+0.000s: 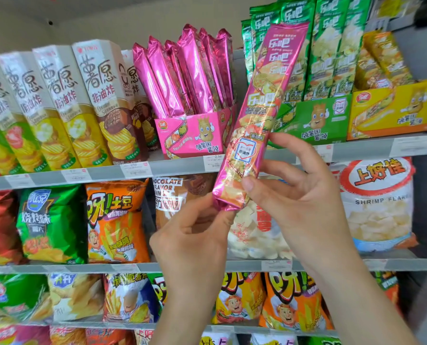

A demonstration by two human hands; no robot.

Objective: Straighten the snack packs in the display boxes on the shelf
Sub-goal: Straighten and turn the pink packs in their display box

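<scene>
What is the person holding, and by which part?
A long pink snack pack, held by its lower end: the right hand pinches it, and the left hand holds the bottom edge.

a person's two bare hands and forearms, close up. the left hand (pixel 195 235) is slim, with long fingers and knuckles that show as faint ridges across its back. the right hand (pixel 304 195) is of the same slender build; its thumbnail (pixel 248 184) is short, rounded and plain, with a natural sheen. fine creases mark the finger joints and the base of the right thumb. the left forearm (pixel 182 307) and the right forearm (pixel 364 295) are narrow and bare from the wrist to the bottom edge of the frame, smooth, the right one widening a little away from the wrist.
</scene>
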